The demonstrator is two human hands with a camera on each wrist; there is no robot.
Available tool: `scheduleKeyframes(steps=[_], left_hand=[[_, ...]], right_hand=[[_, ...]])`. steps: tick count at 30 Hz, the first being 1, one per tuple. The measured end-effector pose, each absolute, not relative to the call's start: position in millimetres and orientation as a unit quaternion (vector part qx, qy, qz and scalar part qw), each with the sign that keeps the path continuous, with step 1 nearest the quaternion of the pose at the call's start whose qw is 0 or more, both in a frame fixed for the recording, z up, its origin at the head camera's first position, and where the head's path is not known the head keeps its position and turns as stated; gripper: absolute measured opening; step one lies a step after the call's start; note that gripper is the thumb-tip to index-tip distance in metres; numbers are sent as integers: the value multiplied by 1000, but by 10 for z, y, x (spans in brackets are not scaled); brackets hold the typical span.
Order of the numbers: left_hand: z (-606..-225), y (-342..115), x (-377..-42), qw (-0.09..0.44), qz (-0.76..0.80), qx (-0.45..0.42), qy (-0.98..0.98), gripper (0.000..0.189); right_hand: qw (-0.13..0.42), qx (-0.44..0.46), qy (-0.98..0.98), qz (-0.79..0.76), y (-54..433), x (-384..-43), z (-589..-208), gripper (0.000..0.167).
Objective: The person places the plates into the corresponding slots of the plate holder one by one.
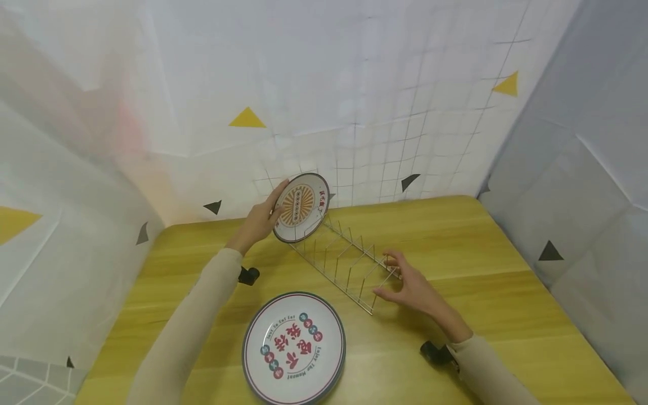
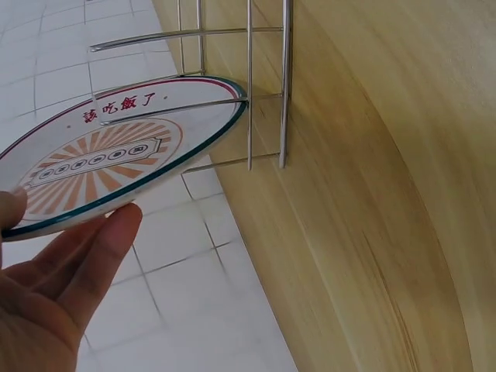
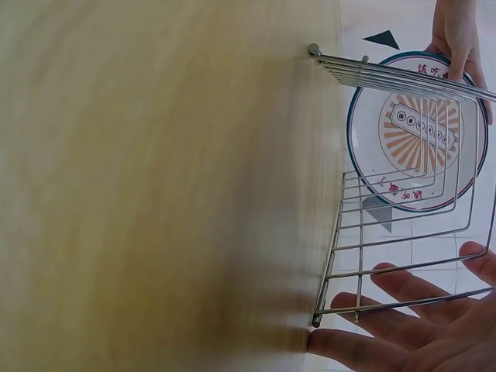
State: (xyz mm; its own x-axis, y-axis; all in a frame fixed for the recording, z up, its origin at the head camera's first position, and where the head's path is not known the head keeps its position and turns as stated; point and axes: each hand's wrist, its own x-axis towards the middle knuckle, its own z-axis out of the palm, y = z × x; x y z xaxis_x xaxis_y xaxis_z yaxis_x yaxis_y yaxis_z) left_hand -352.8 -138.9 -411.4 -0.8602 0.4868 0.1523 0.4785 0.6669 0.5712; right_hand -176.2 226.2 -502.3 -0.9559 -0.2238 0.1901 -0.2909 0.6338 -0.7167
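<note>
My left hand pinches the left edge of a white plate with an orange sunburst print, thumb on its face and fingers behind. The plate stands tilted at the far end of a wire dish rack; its far edge lies among the end wires in the left wrist view. Around the near end of the rack, my right hand has its thumb and fingers spread apart, with the fingers loosely extended against the end wires. Whether the plate's bottom rests on the rack is unclear.
A larger white plate with red characters and a dark rim lies flat at the table's front, apparently on another plate. The wooden table meets a white wall behind the rack, with paper-covered sides left and right.
</note>
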Motion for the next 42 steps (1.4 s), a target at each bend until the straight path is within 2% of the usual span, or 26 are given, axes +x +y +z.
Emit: scheduleKeyframes(steps=[9,18,23,26,28,33,37,42], left_hand=[[-4156,-1426,-3519,-5,321,278,905,70],[-4150,-1431,-3495,-48,263,293,918,78],[-4061,-1509,-3353,-80,244,288,923,82],[-4017,-1643,-3177,-102,258,291,915,76],[-4006,-1762,-3019,-93,268,295,912,69],[-4125,-2080,-2582,-28,254,295,921,54],[-4324,-2281,-2239,23,259,284,923,54],[-4593,-2429,-1846,112,303,291,901,60]], right_hand=[[34,142,-900,411,2246,-1759,-5053,84],[27,133,-902,411,2233,-1752,-5097,85],[25,135,-899,416,2225,-1746,-5109,85],[22,137,-898,417,2213,-1756,-5111,85],[21,138,-900,413,2209,-1765,-5104,85],[25,137,-905,403,2213,-1780,-5060,86],[27,139,-905,401,2229,-1797,-5038,86],[27,138,-905,400,2261,-1806,-5034,87]])
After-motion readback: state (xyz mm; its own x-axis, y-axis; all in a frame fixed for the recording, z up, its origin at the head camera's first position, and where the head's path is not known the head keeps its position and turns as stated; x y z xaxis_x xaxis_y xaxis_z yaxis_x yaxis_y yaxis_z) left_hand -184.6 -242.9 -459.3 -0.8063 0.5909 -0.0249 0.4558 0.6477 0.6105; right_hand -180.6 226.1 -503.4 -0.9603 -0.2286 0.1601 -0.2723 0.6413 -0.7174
